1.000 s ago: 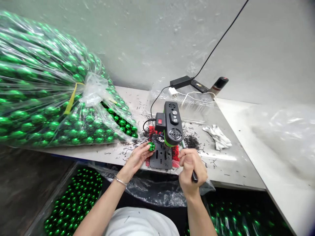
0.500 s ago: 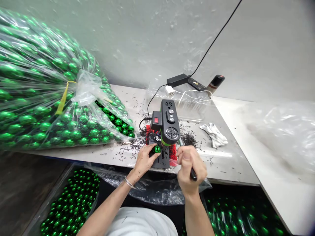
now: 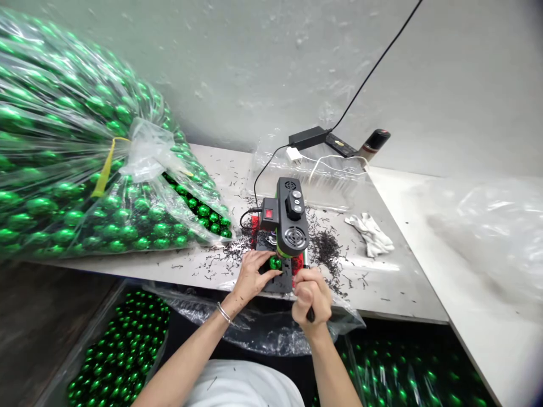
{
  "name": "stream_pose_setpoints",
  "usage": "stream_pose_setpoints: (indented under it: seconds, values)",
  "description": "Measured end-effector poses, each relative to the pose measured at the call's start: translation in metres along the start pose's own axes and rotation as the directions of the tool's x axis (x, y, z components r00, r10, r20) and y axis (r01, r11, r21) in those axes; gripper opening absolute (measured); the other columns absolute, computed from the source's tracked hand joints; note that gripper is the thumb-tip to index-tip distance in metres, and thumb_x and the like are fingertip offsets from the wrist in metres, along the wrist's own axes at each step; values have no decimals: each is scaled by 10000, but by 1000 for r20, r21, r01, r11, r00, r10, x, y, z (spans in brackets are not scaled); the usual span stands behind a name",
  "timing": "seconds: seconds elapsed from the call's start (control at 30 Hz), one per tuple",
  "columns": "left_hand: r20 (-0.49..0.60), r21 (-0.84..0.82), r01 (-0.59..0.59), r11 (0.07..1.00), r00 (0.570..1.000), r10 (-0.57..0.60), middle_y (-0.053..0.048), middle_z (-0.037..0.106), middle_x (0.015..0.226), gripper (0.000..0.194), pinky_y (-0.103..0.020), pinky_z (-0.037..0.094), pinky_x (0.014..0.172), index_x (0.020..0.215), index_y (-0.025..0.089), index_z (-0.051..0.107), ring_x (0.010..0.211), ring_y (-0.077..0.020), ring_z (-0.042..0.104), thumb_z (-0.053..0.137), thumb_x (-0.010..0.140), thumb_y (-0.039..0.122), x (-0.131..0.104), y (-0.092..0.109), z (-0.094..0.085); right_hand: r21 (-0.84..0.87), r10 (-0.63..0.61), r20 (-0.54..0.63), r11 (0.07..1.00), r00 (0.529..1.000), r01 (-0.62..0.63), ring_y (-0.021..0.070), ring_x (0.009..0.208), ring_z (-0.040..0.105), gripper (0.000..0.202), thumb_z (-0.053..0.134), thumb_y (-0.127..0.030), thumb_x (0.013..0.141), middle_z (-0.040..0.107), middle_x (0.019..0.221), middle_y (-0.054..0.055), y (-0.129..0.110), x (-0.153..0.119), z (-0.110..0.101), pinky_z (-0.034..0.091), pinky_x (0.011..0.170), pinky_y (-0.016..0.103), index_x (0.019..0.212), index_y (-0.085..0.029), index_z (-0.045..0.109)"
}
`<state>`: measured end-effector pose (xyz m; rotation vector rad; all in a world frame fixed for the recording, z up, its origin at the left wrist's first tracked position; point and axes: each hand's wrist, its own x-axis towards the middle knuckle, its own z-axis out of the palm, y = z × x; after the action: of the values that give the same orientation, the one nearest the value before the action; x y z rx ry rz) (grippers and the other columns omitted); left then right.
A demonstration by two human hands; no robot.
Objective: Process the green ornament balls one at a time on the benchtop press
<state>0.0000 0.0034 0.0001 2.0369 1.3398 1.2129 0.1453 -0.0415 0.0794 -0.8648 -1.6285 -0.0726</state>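
The left hand (image 3: 251, 273) pinches a small shiny green ball (image 3: 275, 263) under the little black drill press (image 3: 288, 217) on the table (image 3: 394, 294). The right hand (image 3: 311, 294) grips the black lever (image 3: 311, 314). The ball looks light, slippery and easy to crack, so fingers hold its sides.

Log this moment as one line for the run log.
left hand: holds green ball under small press | right hand: grips lever | bench: black shavings

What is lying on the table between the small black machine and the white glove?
In the head view, dark shavings lie scattered between the machine and the white glove.
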Motion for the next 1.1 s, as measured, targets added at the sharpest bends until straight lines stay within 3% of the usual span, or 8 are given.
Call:
stream_pose_setpoints:
  seconds: [0.17,0.37,0.57,0.67,0.77,0.9,1.03,1.1]
  values:
    - [7,4,20,1000,1000,-20,-85,753,1056,340,-465,488,962,1098,218,726,1001,-266,664,784,810,389,-1,1,2,-40,3,-120,999,993,-8,122,665,546,331,331,-233,1019,549,762,9,13,-25,14,502,742,350,721,-207,472]
    - [13,-7,33,999,999,-33,-93,751,1056,351,-480,488,972,1103,210,725,998,-270,667,783,811,395,0,1,2,-21,60,-141,998,988,-64,109,640,563,337,325,-232,1017,532,741,-18,16,-34,18,513,888,401,706,-212,454]
    - [28,-23,55,998,998,-55,-102,753,1082,359,-518,483,998,1101,206,723,1029,-281,668,812,785,352,1,1,4,-79,-42,-43,996,998,39,125,659,596,313,347,-213,996,547,737,-16,23,-36,17,519,837,389,705,-213,462]
    - [35,-41,64,997,997,-63,-101,755,1072,367,-527,486,1001,1094,208,727,1027,-284,668,832,763,330,4,1,4,-42,4,-91,999,996,-8,126,633,567,333,355,-204,993,535,716,-12,12,-20,14,501,735,353,671,-212,440]
    - [32,-49,78,996,997,-77,-93,755,1066,367,-519,496,990,1092,213,726,1024,-285,667,840,755,303,5,4,1,44,180,-174,984,968,-175,113,593,521,364,371,-172,990,504,660,-17,-12,14,6,403,588,282,630,-207,416]
    - [-22,-35,39,999,999,-40,-104,739,1086,342,-480,522,947,1146,198,686,1026,-278,659,766,836,317,-19,15,-10,105,405,-80,912,911,-397,101,556,472,359,437,-227,994,490,643,-24,-38,57,-5,367,554,273,637,-203,451]
    - [19,46,-158,986,987,157,-128,710,1160,547,-456,517,946,1317,193,582,1073,-283,644,706,864,473,-64,27,-23,135,405,-89,910,910,-392,109,590,495,375,449,-237,997,486,639,-19,-42,62,-6,373,574,277,623,-203,455]
    - [19,108,-210,972,978,210,-145,691,1199,689,-457,512,942,1370,188,540,1098,-302,636,700,825,577,-71,28,-30,128,389,-107,918,915,-375,112,599,500,366,445,-225,997,478,633,-20,-40,56,-4,372,580,278,632,-202,467]
